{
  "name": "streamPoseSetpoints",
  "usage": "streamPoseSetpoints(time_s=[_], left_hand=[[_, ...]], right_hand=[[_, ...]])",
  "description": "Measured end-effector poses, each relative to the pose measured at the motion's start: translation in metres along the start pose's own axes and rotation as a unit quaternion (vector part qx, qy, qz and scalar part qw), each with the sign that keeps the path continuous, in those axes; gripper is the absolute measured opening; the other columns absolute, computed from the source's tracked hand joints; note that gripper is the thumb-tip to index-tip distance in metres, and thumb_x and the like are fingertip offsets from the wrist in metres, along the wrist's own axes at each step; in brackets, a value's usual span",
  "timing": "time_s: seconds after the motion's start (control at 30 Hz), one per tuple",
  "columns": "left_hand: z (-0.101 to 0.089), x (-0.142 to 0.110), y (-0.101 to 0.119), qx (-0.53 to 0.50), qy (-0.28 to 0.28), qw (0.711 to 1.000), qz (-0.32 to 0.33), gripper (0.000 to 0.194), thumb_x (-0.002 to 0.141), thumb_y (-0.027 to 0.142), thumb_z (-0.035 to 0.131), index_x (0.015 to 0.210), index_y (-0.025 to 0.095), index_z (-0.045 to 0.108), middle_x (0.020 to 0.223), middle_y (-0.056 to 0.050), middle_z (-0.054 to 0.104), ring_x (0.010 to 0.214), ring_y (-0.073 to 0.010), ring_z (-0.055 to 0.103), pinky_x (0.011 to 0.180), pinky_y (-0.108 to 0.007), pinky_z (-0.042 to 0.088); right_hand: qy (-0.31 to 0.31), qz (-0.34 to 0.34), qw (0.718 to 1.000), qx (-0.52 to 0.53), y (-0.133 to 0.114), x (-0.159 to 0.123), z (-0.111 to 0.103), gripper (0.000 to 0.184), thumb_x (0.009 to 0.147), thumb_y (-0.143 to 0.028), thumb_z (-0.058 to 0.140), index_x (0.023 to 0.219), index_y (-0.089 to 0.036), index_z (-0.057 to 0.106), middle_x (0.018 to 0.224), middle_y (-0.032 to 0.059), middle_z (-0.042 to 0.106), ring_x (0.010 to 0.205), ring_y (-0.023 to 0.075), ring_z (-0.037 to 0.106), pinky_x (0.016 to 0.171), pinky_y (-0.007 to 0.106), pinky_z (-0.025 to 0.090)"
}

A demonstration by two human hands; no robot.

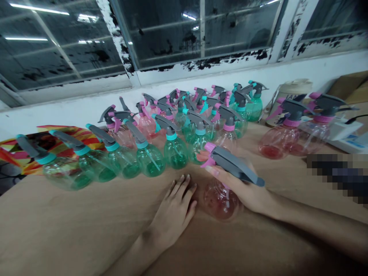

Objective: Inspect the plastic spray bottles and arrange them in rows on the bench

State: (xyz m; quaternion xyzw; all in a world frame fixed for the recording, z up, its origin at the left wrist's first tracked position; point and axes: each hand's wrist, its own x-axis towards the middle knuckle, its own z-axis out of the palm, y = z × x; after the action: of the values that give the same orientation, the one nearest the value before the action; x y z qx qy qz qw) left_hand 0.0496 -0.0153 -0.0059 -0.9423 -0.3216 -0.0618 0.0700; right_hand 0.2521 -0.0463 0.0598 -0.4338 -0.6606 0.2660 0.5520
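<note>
The hands are held apart. By the right hand [244, 188], the pink bottle [220, 205] is clasped at its neck, with the thumb laid along the side of the spray head [234, 163]. The spray head's nozzle end is turned to the left and its grey tail to the right. The bottle is placed in the middle of the table [86, 230], well in from the far edge; whether its base touches the wood cannot be told. Some liquid is seen low inside it.

The left hand [176, 211] is laid palm down on the table, just beside the bottle's left side, with nothing held and its fingers pointed toward the far edge.

Beyond the hands, 6 green bottles [151, 163] are lined up in a slanting row that is started near the table's left edge. Behind their right half, a crowd of pink and green sprayers [199, 96] is packed toward the far edge. To the right, 2 other pink bottles [271, 142] are stood close together, with a pale canister [296, 87] behind them. At the far-left corner, a bright patterned sheet [77, 134] is partly hidden by the row.
</note>
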Motion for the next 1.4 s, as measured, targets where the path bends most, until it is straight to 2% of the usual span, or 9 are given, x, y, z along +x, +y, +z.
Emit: streamPoseSetpoints(time_s=[0.2, 0.27, 0.43, 0.57, 0.73, 0.87, 1.07, 1.23, 1.4], left_hand=[[-0.0024, 0.0001, 0.0010, 0.006, -0.011, 1.000, 0.002, 0.041, 0.097, 0.026, 0.038, 0.134, 0.010, 0.043, 0.143, -0.014, 0.042, 0.134, -0.0265, 0.034, 0.107, -0.047, 0.032], [-0.0026, -0.0001, 0.0010, 0.006, -0.011, 1.000, 0.002, 0.041, 0.097, 0.026, 0.038, 0.134, 0.009, 0.043, 0.142, -0.015, 0.043, 0.133, -0.0266, 0.035, 0.107, -0.047, 0.032], [-0.0010, -0.0004, 0.0006, 0.004, 0.001, 1.000, 0.001, 0.040, 0.097, 0.027, 0.037, 0.133, 0.010, 0.045, 0.140, -0.014, 0.046, 0.132, -0.0268, 0.038, 0.107, -0.048, 0.033], [0.0002, -0.0002, 0.0004, 0.005, 0.013, 1.000, -0.002, 0.043, 0.097, 0.028, 0.035, 0.135, 0.009, 0.042, 0.141, -0.014, 0.044, 0.131, -0.0261, 0.038, 0.107, -0.046, 0.033], [0.0022, -0.0001, -0.0002, 0.002, 0.021, 1.000, -0.002, 0.043, 0.097, 0.028, 0.034, 0.136, 0.009, 0.040, 0.141, -0.014, 0.044, 0.131, -0.0255, 0.039, 0.107, -0.045, 0.033], [0.0036, -0.0005, 0.0001, -0.002, 0.038, 0.999, -0.006, 0.044, 0.097, 0.026, 0.033, 0.136, 0.007, 0.038, 0.139, -0.015, 0.046, 0.130, -0.0259, 0.040, 0.106, -0.045, 0.033], [0.0018, -0.0016, 0.0021, -0.019, 0.060, 0.998, -0.024, 0.046, 0.095, 0.025, 0.034, 0.138, 0.007, 0.032, 0.137, -0.017, 0.048, 0.130, -0.0263, 0.041, 0.103, -0.045, 0.038], [0.0030, -0.0018, 0.0014, -0.023, 0.057, 0.998, -0.026, 0.047, 0.095, 0.024, 0.034, 0.139, 0.008, 0.029, 0.138, -0.017, 0.047, 0.130, -0.0261, 0.041, 0.103, -0.045, 0.037], [0.0053, -0.0014, 0.0012, -0.025, 0.058, 0.998, -0.026, 0.048, 0.094, 0.024, 0.034, 0.139, 0.009, 0.028, 0.139, -0.017, 0.046, 0.131, -0.0261, 0.039, 0.104, -0.045, 0.037]], right_hand=[[-0.006, 0.016, 1.000, -0.015, -0.0027, 0.0014, -0.0003, 0.013, 0.086, -0.033, 0.057, 0.092, -0.025, 0.065, 0.090, -0.0004, 0.070, 0.089, 0.0173, 0.064, 0.084, 0.031, 0.048], [-0.010, 0.015, 1.000, -0.021, -0.0025, 0.0016, -0.0006, 0.013, 0.087, -0.035, 0.057, 0.090, -0.025, 0.066, 0.085, -0.0009, 0.068, 0.084, 0.0168, 0.064, 0.080, 0.030, 0.049], [-0.017, 0.033, 0.999, -0.014, 0.0000, 0.0010, -0.0019, 0.019, 0.084, -0.039, 0.059, 0.078, -0.022, 0.064, 0.064, -0.0024, 0.058, 0.059, 0.0141, 0.056, 0.055, 0.027, 0.046], [-0.019, 0.025, 0.999, 0.005, 0.0024, -0.0004, -0.0025, 0.021, 0.086, -0.040, 0.056, 0.079, -0.022, 0.062, 0.066, -0.0019, 0.059, 0.059, 0.0124, 0.053, 0.055, 0.025, 0.045], [-0.014, 0.025, 1.000, 0.004, 0.0026, -0.0012, -0.0022, 0.025, 0.086, -0.042, 0.056, 0.072, -0.022, 0.059, 0.058, -0.0043, 0.052, 0.052, 0.0100, 0.047, 0.050, 0.024, 0.042], [-0.026, 0.029, 0.999, 0.005, 0.0022, 0.0006, -0.0023, 0.022, 0.085, -0.042, 0.057, 0.074, -0.023, 0.061, 0.061, -0.0036, 0.055, 0.056, 0.0113, 0.053, 0.054, 0.024, 0.046], [-0.036, 0.018, 0.998, 0.048, 0.0033, 0.0049, -0.0012, 0.012, 0.082, -0.036, 0.061, 0.082, -0.024, 0.062, 0.085, 0.0000, 0.069, 0.083, 0.0163, 0.065, 0.076, 0.029, 0.051], [-0.024, -0.006, 1.000, 0.017, 0.0034, 0.0042, 0.0002, 0.007, 0.083, -0.028, 0.057, 0.078, -0.024, 0.060, 0.076, -0.0004, 0.065, 0.072, 0.0156, 0.063, 0.070, 0.031, 0.051], [-0.017, -0.013, 1.000, 0.012, 0.0015, 0.0034, 0.0004, 0.006, 0.080, -0.020, 0.055, 0.076, -0.025, 0.057, 0.074, -0.0020, 0.063, 0.069, 0.0149, 0.062, 0.067, 0.028, 0.051]])
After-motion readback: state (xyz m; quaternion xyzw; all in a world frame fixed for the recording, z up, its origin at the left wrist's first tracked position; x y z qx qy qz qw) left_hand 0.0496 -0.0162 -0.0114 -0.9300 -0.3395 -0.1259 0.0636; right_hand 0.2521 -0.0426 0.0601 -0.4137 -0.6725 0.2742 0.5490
